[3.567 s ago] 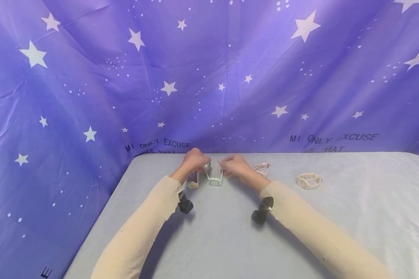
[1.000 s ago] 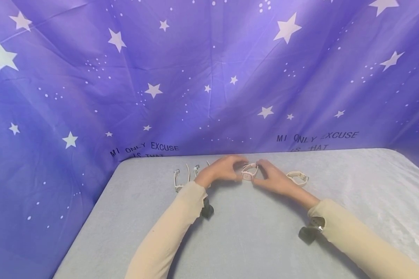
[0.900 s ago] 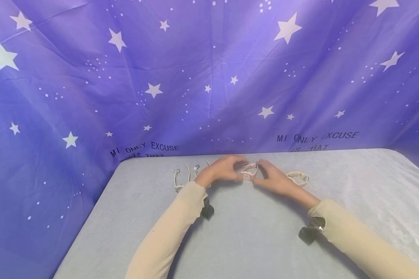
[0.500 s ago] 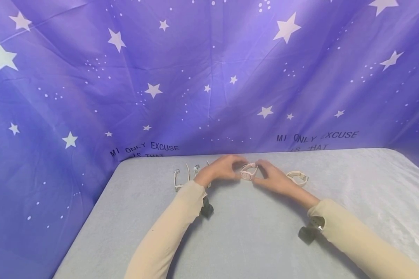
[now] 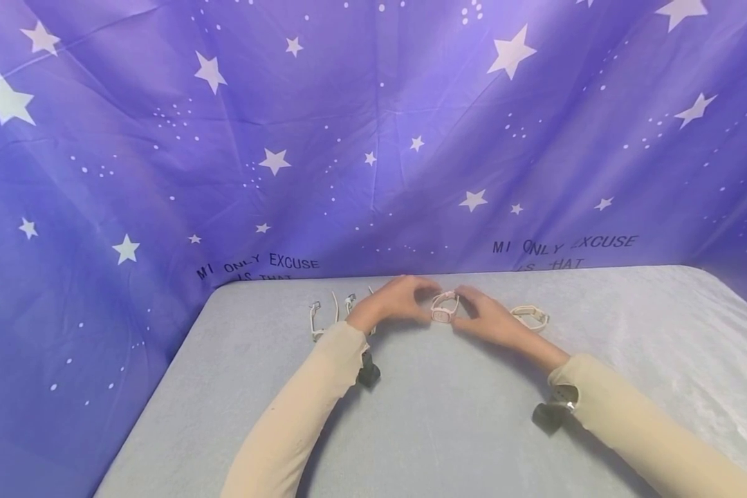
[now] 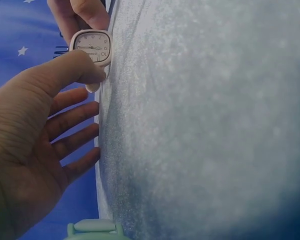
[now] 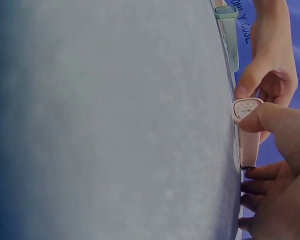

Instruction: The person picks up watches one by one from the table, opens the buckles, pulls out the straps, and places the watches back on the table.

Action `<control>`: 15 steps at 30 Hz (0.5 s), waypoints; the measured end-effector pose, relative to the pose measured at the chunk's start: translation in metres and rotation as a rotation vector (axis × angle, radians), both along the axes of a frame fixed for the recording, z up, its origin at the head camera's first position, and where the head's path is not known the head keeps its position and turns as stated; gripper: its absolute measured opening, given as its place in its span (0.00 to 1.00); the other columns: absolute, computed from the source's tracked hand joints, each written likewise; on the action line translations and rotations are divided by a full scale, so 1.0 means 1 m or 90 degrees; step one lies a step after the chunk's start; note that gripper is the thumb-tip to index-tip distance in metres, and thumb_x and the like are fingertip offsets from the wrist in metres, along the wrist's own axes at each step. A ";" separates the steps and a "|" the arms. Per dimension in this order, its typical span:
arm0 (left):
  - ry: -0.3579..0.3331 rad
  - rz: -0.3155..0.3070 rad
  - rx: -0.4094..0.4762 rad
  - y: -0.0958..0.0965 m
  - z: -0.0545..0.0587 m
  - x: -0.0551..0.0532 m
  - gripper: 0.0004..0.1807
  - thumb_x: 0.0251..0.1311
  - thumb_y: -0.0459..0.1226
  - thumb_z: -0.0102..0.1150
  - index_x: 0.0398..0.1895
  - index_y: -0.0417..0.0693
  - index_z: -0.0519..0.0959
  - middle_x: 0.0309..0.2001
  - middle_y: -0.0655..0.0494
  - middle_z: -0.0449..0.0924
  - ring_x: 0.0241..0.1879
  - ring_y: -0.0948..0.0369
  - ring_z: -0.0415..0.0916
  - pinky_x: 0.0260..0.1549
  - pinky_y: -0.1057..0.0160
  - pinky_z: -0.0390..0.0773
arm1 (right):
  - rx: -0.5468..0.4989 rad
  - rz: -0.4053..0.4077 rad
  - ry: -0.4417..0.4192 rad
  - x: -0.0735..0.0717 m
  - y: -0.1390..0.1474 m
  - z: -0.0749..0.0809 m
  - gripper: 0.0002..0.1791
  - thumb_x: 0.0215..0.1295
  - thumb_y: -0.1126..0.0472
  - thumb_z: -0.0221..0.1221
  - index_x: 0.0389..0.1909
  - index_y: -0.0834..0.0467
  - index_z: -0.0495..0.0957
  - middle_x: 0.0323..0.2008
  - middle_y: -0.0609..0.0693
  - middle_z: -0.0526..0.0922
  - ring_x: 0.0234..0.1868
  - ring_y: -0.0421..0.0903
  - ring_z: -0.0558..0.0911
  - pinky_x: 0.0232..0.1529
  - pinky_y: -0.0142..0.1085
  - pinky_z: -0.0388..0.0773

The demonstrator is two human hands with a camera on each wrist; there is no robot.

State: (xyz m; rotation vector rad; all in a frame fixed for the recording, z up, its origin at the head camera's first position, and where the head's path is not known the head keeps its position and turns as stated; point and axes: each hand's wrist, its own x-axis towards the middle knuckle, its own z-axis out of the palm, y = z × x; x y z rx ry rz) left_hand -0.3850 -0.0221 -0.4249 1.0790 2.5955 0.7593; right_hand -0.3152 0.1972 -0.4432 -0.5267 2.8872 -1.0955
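A pale pink wristwatch [image 5: 442,315] stands near the back of the table, its strap looped behind the dial. From the left, my left hand [image 5: 401,301] curves round it, thumb at the edge of the watch case in the left wrist view. My right hand [image 5: 488,318] holds it from the other side; its thumb lies over part of the dial [image 7: 245,106] in the right wrist view, and its other fingers spread low beside the strap. A mint green watch [image 7: 230,37], partly hidden in the head view, lies by the left wrist.
A watch with an unfastened strap [image 5: 314,321] lies left of the left forearm, partly covered by the sleeve. A cream watch [image 5: 531,318] rests beyond the right wrist. The grey cloth-covered table [image 5: 448,415] meets a purple star-printed curtain [image 5: 373,138] at its back edge.
Since the oldest frame, both hands have left the mint green watch and moved right to the pink one. Over the last second the pink watch has only shifted and tilted slightly between them.
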 end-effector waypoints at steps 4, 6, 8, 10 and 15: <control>-0.008 0.005 -0.008 0.001 -0.001 0.000 0.41 0.46 0.33 0.76 0.69 0.50 0.75 0.69 0.55 0.76 0.70 0.57 0.71 0.73 0.58 0.67 | -0.016 0.015 -0.007 0.000 0.001 -0.001 0.40 0.64 0.58 0.65 0.73 0.71 0.61 0.71 0.73 0.66 0.72 0.73 0.64 0.75 0.66 0.56; -0.016 0.002 -0.006 0.002 -0.001 0.000 0.42 0.45 0.32 0.76 0.69 0.51 0.74 0.69 0.56 0.76 0.70 0.57 0.71 0.72 0.58 0.68 | -0.025 0.022 -0.009 0.000 0.002 -0.001 0.40 0.64 0.58 0.65 0.73 0.69 0.62 0.71 0.72 0.66 0.72 0.73 0.65 0.75 0.66 0.55; -0.022 -0.004 -0.001 0.002 -0.001 0.000 0.43 0.44 0.32 0.76 0.70 0.51 0.74 0.69 0.56 0.76 0.70 0.58 0.71 0.72 0.59 0.68 | -0.030 0.028 -0.008 -0.001 0.003 -0.001 0.40 0.63 0.58 0.65 0.73 0.68 0.62 0.71 0.71 0.67 0.72 0.72 0.65 0.75 0.66 0.55; -0.022 -0.009 0.002 0.003 -0.002 0.000 0.43 0.44 0.31 0.76 0.70 0.51 0.74 0.69 0.57 0.76 0.69 0.58 0.72 0.72 0.59 0.68 | -0.033 0.034 -0.002 -0.002 0.003 -0.002 0.41 0.63 0.59 0.66 0.73 0.68 0.62 0.71 0.70 0.67 0.73 0.72 0.65 0.75 0.65 0.55; -0.019 -0.004 0.020 0.002 -0.003 0.000 0.42 0.43 0.31 0.76 0.69 0.50 0.75 0.68 0.56 0.77 0.69 0.57 0.72 0.72 0.58 0.68 | -0.039 0.045 0.015 -0.004 0.003 -0.004 0.40 0.61 0.62 0.66 0.72 0.69 0.64 0.70 0.70 0.69 0.72 0.71 0.66 0.75 0.64 0.56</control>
